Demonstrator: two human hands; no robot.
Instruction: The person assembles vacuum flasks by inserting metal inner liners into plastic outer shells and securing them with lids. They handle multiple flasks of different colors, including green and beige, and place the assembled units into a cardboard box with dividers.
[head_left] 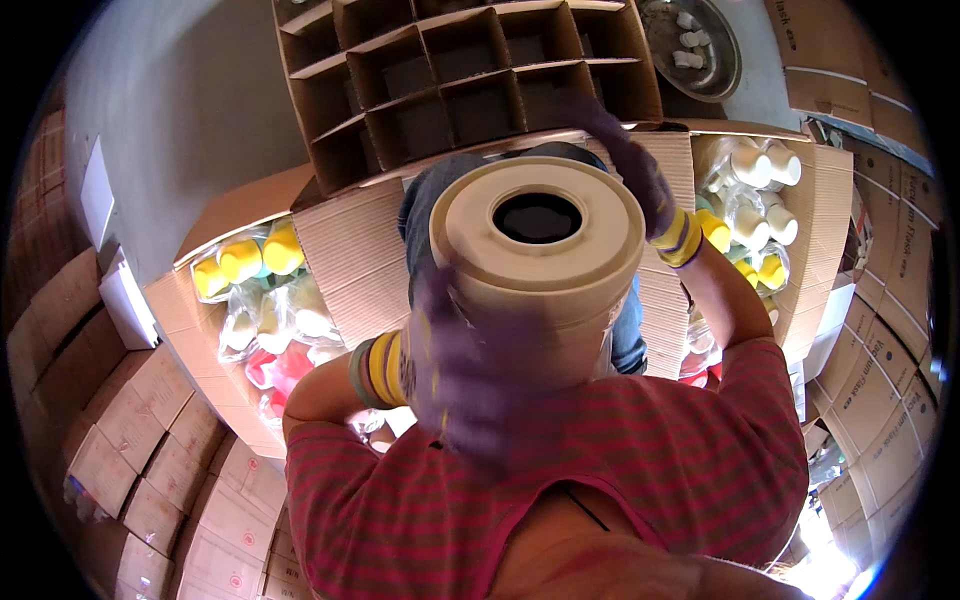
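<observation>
I hold a large cream plastic flask body (540, 255) up close under my face, its round open mouth toward me. My left hand (455, 375), in a purple glove with a yellow striped cuff, presses on its near left side and is blurred. My right hand (635, 170), gloved the same way, curls over its far right rim. Behind it stands a cardboard box with a grid of divider cells (450, 85), all dark inside.
Open cartons on both sides hold bagged flasks: yellow and pink ones at the left (265, 300), white and yellow ones at the right (755, 205). Stacks of sealed cardboard boxes (150, 460) run along the left and the right edge (880, 370). A round metal tray (695, 45) lies at the top right.
</observation>
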